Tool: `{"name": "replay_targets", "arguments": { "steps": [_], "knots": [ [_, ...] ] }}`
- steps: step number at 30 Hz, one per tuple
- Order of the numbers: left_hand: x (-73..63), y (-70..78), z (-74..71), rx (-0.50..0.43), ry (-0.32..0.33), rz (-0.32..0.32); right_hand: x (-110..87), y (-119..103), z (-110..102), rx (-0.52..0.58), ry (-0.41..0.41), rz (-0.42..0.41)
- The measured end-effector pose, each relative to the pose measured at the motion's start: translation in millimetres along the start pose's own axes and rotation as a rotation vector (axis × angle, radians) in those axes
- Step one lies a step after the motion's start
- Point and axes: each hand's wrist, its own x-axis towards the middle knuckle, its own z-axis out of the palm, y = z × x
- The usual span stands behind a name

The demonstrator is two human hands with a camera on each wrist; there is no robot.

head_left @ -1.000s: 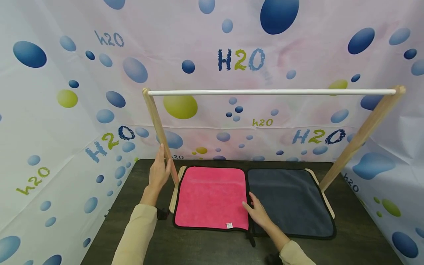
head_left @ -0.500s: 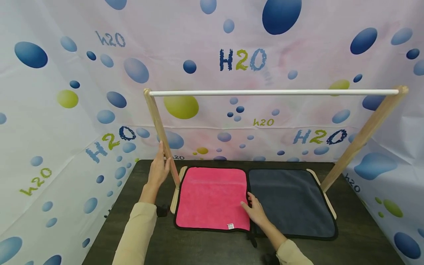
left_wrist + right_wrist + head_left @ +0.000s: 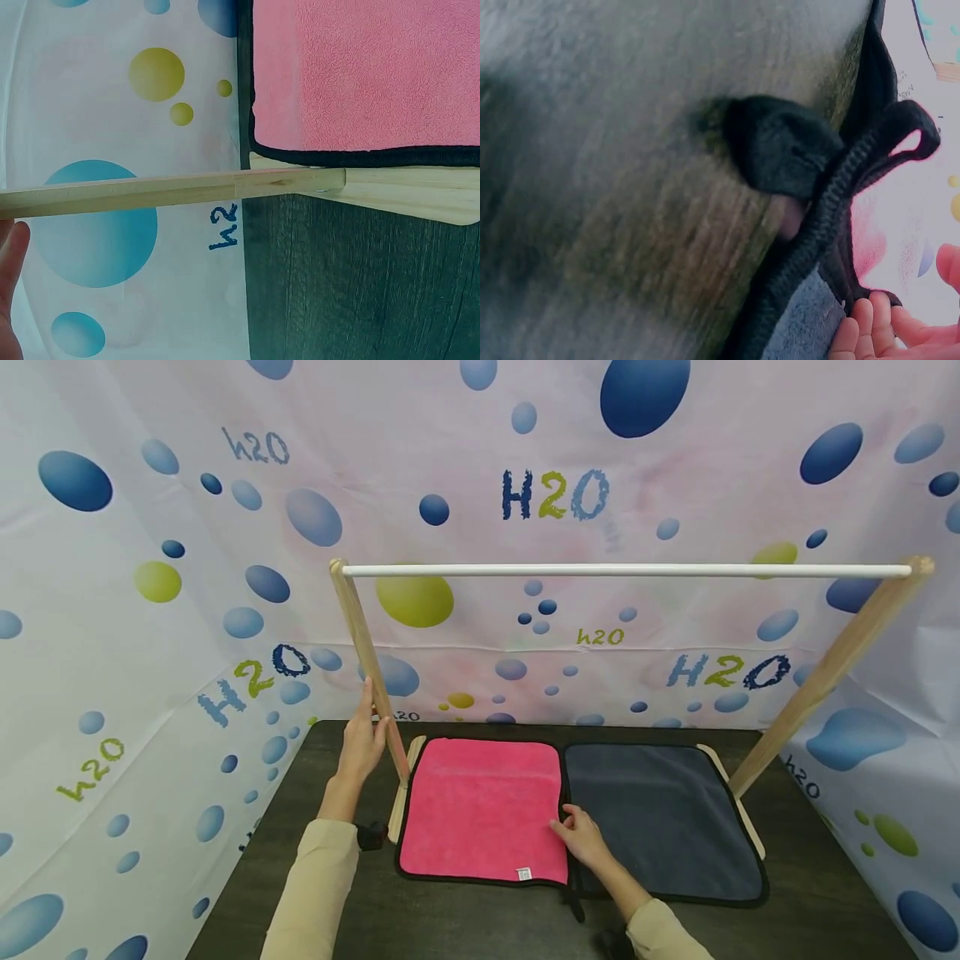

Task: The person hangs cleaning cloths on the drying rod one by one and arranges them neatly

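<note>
In the head view, my left hand [image 3: 360, 750] touches the left wooden post [image 3: 369, 668] with straightened fingers. A fingertip [image 3: 10, 255] shows just under that post in the left wrist view. My right hand [image 3: 583, 837] rests where a pink cloth [image 3: 483, 806] meets a dark grey cloth [image 3: 652, 818], its thumb and forefinger held near each other over the black-edged seam. In the right wrist view several fingertips [image 3: 870, 319] lie at the black edging, with the thumb apart from them. Whether they grip any fabric is hard to tell.
A white rod [image 3: 622, 570] joins the tops of the left post and the right wooden post [image 3: 825, 681]. Both posts stand on wooden feet on a dark table [image 3: 450, 922]. Behind hangs a spotted backdrop [image 3: 525, 410] printed "H2O". A black loop [image 3: 911, 139] sticks out from the edging.
The right thumb and forefinger have drawn closer together at the pink cloth's edge. The left hand stays by the post. The head view has shifted slightly.
</note>
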Motion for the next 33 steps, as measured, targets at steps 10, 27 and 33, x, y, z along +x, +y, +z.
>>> {"name": "replay_targets", "arguments": {
  "steps": [10, 27, 33],
  "knots": [
    [-0.8, 0.5, -0.2, -0.022, -0.005, -0.021, -0.5, 1.1, 4.0, 0.005, -0.012, 0.015],
    [0.2, 1.7, 0.1, -0.026, 0.009, 0.002, 4.5, -5.3, 6.8, 0.034, 0.009, 0.041],
    [0.6, 1.1, 0.6, -0.034, 0.011, -0.005, 5.9, -5.7, 8.6, 0.093, -0.027, 0.090]
  ]
}}
